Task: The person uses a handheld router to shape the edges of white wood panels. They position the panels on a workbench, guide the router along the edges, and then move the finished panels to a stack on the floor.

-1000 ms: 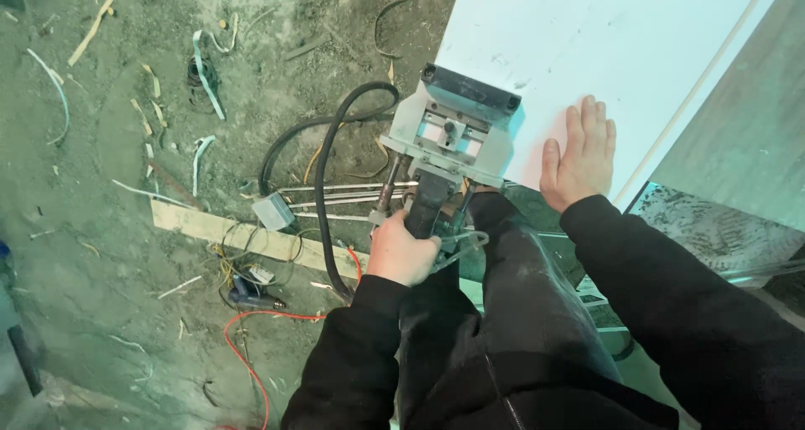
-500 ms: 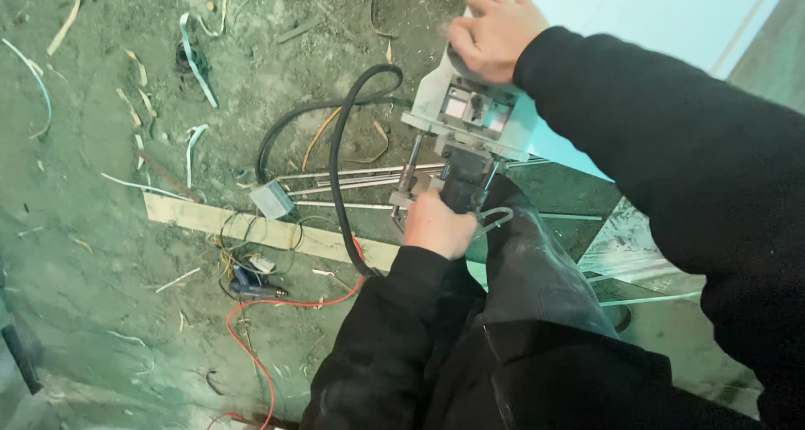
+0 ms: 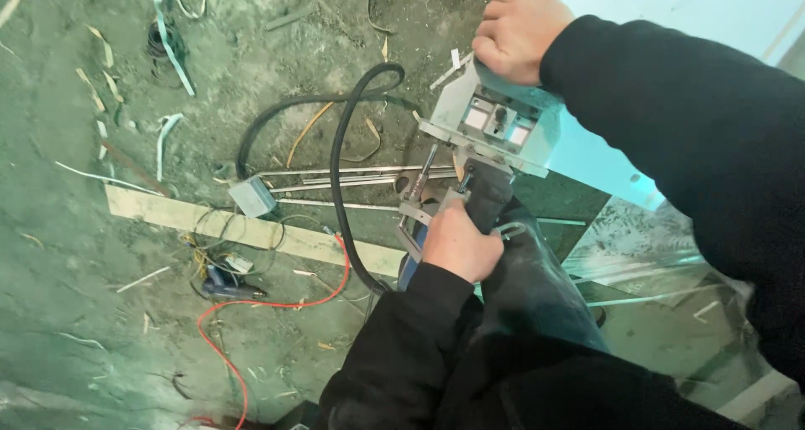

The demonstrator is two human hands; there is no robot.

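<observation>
Littered concrete floor (image 3: 101,329), left hand (image 3: 457,244) gripping power tool (image 3: 495,128) handle; right hand (image 3: 518,28) clenched atop it

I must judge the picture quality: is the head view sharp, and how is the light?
Head view: soft, even light with a green-blue cast and no hard shadows; the pale panel is nearly washed out; the left hand, right hand and grey power tool look slightly smeared; floor debris stays readable.

power tool (image 3: 495,128) at panel (image 3: 671,11) edge, r hand (image 3: 516,28) on its top, l hand (image 3: 457,246) on handle below. hose (image 3: 340,187) loops left of tool. wood strip (image 3: 251,233) on floor (image 3: 84,329) further left, small box (image 3: 251,197) on it, wire (image 3: 251,304) in front.
</observation>
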